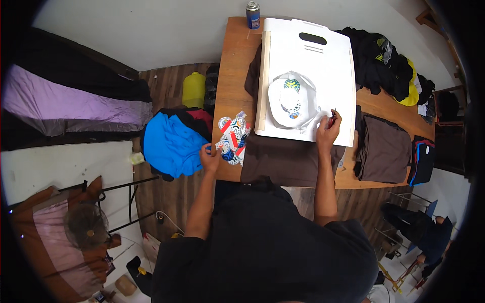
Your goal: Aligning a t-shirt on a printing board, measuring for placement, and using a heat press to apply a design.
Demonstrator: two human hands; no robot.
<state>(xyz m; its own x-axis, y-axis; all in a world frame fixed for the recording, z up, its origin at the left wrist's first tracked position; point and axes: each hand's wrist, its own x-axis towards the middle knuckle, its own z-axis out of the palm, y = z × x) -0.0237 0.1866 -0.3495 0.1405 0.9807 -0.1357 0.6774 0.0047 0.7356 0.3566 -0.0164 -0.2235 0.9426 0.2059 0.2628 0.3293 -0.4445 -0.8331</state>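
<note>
Prints (234,140) in white, blue and red lie loosely heaped at the near end of the worktop's (230,60) left edge. The left hand (209,157) is at the heap's left side, fingers bent; whether they grip a piece, I cannot tell. The right hand (327,134) has its fingers closed around a small red-and-black tool (332,120) above the near right corner of a white board (323,63). On the board, left of that hand, lies a crumpled white sheet (292,101) with green and blue patterns. Brown cloth (283,161) spreads beneath the board to the worktop's near edge. A can (253,15) stands at the far left corner; black clothes (384,65) are heaped right of the board, and a folded brown stack (384,149) sits toward the near right corner. Blue cloth (174,144) lies beyond the left edge.
</note>
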